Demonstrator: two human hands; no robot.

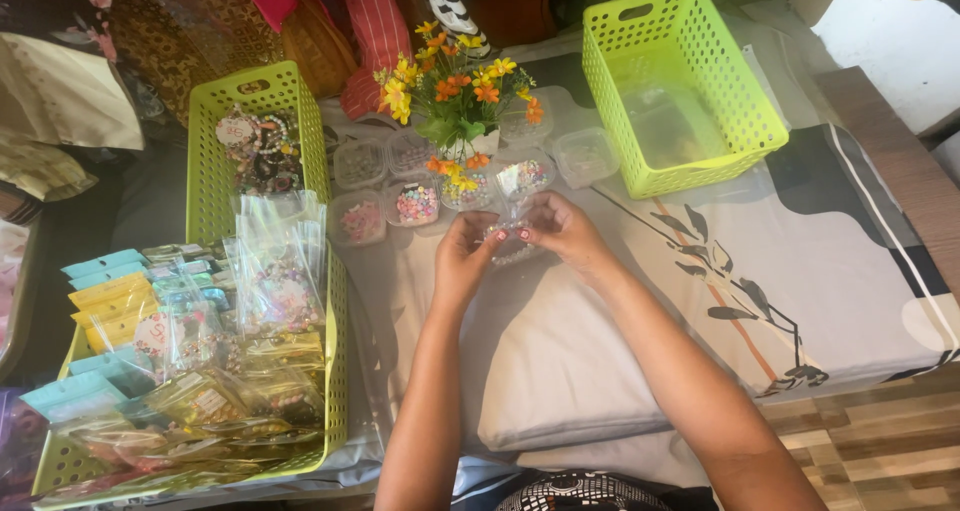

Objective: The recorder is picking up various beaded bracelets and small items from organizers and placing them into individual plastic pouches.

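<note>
Head view — left hand (462, 256) and right hand (562, 229) meet over the patterned cloth (800, 271), fingertips of both pinching a small clear bead packet (512, 239). Just beyond: small bead tubs (417, 204), flower vase (462, 101). Packet-filled green basket (210, 171) left; second green basket (690, 81) right.

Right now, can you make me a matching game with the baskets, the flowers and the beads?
Things:
1. Left basket
2. Right basket
3. Flowers
4. Bead string

Places or states:
A. Stand among small bead tubs
B. Between the fingers of the left hand and right hand
C. Full of small clear bags
D. Nearly empty

Pairs: 1-C, 2-D, 3-A, 4-B
</note>
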